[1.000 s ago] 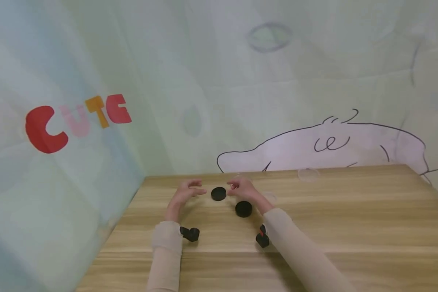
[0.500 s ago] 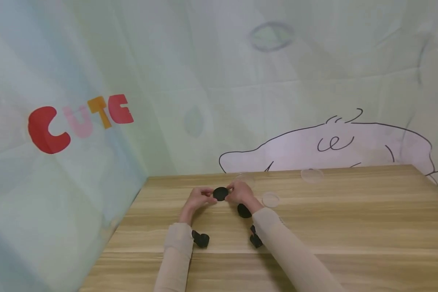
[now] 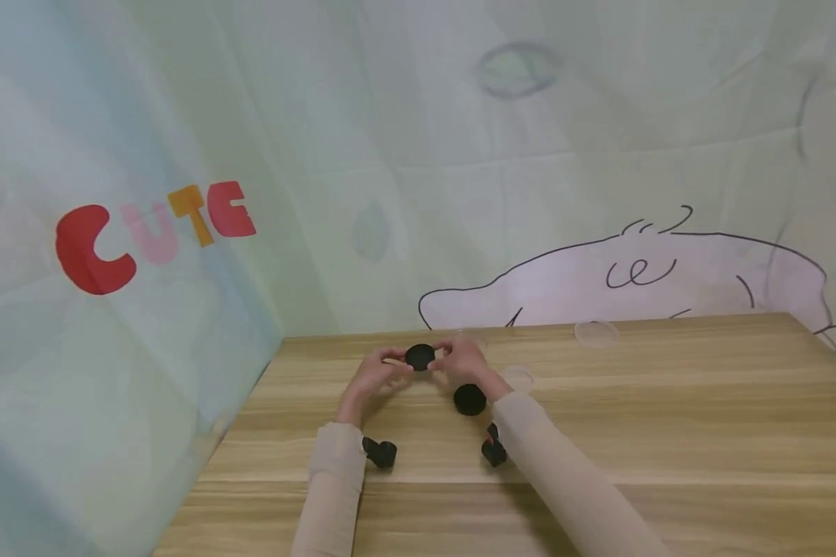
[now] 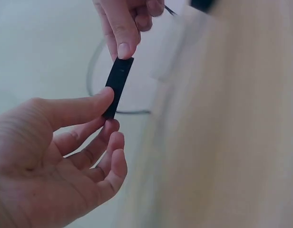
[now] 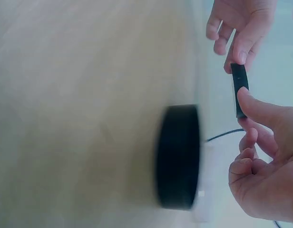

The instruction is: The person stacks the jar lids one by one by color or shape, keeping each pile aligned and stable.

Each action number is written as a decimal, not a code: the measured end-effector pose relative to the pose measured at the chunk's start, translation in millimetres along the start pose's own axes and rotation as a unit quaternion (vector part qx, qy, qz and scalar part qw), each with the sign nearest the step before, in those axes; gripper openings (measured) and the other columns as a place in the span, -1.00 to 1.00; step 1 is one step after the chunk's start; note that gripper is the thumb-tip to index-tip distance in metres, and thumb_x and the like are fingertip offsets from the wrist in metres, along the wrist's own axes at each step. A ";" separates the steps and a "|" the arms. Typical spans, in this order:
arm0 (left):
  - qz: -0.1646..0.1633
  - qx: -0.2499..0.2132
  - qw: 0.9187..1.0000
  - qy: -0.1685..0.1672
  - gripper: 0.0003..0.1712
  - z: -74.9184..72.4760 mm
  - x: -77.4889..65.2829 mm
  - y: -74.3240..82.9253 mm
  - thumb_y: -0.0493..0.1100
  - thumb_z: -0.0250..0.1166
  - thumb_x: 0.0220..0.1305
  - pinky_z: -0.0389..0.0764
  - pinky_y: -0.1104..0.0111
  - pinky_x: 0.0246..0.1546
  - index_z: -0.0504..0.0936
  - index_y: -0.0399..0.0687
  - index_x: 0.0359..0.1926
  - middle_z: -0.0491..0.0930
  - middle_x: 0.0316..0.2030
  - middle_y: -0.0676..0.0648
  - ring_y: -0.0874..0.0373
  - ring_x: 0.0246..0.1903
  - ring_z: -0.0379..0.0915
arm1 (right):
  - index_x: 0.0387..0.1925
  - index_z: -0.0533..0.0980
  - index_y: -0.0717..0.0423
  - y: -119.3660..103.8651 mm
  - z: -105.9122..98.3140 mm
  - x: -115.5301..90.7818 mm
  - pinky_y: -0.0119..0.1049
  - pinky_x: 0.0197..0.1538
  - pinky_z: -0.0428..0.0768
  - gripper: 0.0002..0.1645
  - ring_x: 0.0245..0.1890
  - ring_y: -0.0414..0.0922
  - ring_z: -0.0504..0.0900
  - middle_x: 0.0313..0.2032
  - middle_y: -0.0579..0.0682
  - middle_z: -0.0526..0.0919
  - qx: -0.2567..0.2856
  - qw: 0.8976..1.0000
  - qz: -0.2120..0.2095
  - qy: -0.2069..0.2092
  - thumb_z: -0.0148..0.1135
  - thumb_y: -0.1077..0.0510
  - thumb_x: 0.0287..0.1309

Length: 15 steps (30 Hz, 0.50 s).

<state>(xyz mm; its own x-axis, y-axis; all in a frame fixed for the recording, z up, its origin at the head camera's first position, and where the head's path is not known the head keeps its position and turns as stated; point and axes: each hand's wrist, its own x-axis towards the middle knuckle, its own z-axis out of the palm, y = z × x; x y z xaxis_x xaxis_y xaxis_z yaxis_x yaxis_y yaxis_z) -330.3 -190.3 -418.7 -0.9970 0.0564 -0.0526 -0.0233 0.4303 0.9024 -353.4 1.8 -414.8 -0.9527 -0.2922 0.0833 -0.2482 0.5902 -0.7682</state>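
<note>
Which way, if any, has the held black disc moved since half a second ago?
Yes: the held black disc is higher in the head view, nearer the back edge of the table.

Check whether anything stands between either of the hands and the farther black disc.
Nothing visible does: the left hand and right hand pinch opposite sides of the farther disc directly. The nearer disc lies on the table, not between them.
</note>
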 end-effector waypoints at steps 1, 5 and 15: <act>0.008 -0.003 1.000 0.000 -0.52 -0.3 -1.1 5.4 -0.27 0.34 0.18 0.57 0.24 -0.16 0.53 -0.36 0.12 0.57 0.06 -0.31 0.05 -0.18 0.55 | 0.03 0.61 0.23 -0.9 -3.8 -0.5 -0.44 -0.35 0.31 -0.52 -0.41 -0.17 0.36 -0.42 -0.02 0.47 0.017 1.000 -0.005 0.007 0.42 0.14 0.05; 0.042 -0.011 0.999 0.005 -0.51 -1.1 -7.4 27.1 -0.25 0.32 0.22 0.55 0.14 0.01 0.51 -0.35 0.15 0.55 0.07 -0.31 -0.02 -0.07 0.56 | 0.08 0.58 0.22 -8.0 -22.9 -10.2 -0.36 -0.22 0.49 -0.51 -0.21 -0.08 0.53 -0.19 0.12 0.61 0.102 0.995 -0.015 0.017 0.39 0.14 0.10; 0.132 -0.020 0.990 -0.033 -0.61 21.4 -21.1 53.4 -0.28 0.34 0.20 0.56 0.29 -0.07 0.56 -0.30 0.05 0.57 0.00 -0.27 0.11 -0.14 0.55 | 0.15 0.49 0.20 6.8 -61.0 -48.9 -0.04 0.14 0.56 -0.50 0.09 0.09 0.60 0.08 0.20 0.61 0.182 0.983 -0.025 -0.004 0.32 0.12 0.19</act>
<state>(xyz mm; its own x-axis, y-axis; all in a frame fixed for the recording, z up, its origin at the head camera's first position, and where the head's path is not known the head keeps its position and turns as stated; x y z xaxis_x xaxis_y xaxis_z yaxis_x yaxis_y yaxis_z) -308.9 -149.3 -378.6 -0.9618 0.2218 0.1605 0.2333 0.3567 0.9046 -319.2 66.1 -385.4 -0.9393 -0.3204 0.1229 -0.2143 0.2678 -0.9393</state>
